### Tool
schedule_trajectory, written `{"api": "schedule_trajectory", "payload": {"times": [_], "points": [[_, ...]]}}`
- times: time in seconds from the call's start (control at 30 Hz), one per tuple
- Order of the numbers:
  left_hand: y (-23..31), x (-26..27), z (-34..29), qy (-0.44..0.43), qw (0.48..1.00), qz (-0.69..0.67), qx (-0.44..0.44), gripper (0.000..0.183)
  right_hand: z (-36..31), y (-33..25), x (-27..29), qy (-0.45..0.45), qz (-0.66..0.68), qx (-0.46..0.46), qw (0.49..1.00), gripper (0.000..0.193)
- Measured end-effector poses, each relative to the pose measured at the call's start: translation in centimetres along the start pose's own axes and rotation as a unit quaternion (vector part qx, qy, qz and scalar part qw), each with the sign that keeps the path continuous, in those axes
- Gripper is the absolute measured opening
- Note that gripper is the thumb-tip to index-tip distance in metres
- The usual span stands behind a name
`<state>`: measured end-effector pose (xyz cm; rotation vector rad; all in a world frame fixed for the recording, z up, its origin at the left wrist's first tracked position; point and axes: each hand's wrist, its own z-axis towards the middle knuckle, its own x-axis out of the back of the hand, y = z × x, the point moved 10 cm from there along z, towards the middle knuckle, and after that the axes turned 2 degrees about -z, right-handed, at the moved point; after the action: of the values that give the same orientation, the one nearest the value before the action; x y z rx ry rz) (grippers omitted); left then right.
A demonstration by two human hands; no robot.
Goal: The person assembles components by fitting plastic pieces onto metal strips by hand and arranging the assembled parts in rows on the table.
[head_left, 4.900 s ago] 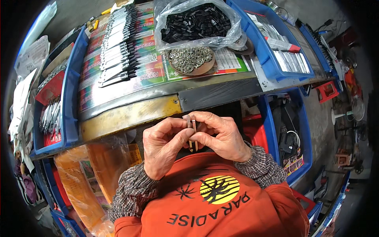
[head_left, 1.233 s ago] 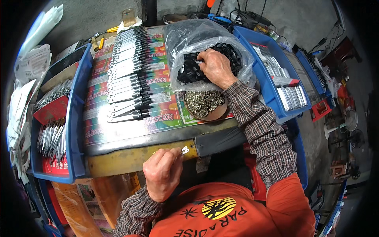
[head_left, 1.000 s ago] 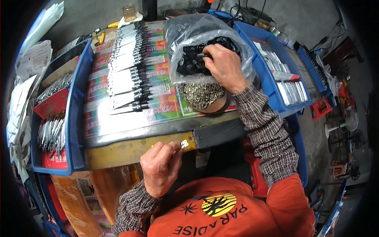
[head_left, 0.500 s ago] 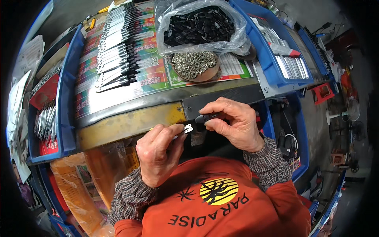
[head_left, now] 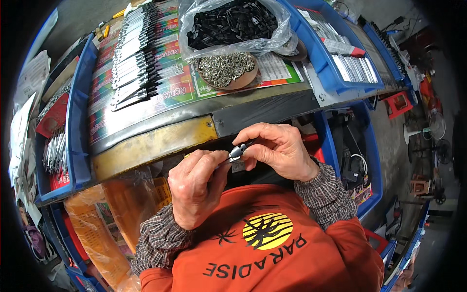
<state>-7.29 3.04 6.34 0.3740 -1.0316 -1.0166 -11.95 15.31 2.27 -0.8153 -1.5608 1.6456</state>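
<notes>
Lettered tabletop (head_left: 177, 100); black piece (head_left: 238, 150) between hands (head_left: 287, 152)

Handle piece (head_left: 238, 150) before bench (head_left: 155, 147); dish (head_left: 249, 79) before bag (head_left: 214, 52); metal row (head_left: 132, 58) left; bin (head_left: 311, 52) right.

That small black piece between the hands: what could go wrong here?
The right hand pinches the black piece with its fingertips, so it might slip. Held off the bench edge, it could drop past it. The open bag sits close by the round tray; a knock might mix contents.
</notes>
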Motion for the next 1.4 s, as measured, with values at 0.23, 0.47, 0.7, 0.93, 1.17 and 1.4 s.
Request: {"api": "schedule_trajectory", "payload": {"times": [0.23,0.47,0.7,0.93,1.17,1.4], "points": [[-0.1,-0.8,-0.4,-0.021,1.0,-0.011,-0.005,0.022,0.2,0.6,-0.3,-0.054,-0.008,0.002,0.999,0.014],[-0.5,-1.4,-1.3,-0.023,0.999,-0.025,-0.011,0.02,0.1,2.0,-1.2,-0.114,-0.005,-0.022,0.993,0.014],[-1.3,-2.2,-2.3,-0.035,0.999,-0.04,0.006,0.021,-0.7,3.0,-1.5,-0.116,-0.034,-0.017,0.992,0.017],[-1.8,-3.2,-3.4,-0.051,0.997,-0.054,0.021,0.024,-2.0,3.1,-1.7,-0.096,-0.176,0.054,0.978,0.023],[-2.5,-3.9,-4.6,-0.046,0.997,-0.046,0.036,0.025,-3.0,3.3,-2.2,-0.041,-0.202,0.115,0.972,0.019],[-2.6,-4.0,-5.3,-0.045,0.998,-0.043,0.024,0.024,-3.8,4.7,-2.4,-0.047,-0.147,0.027,0.988,0.02]]}}
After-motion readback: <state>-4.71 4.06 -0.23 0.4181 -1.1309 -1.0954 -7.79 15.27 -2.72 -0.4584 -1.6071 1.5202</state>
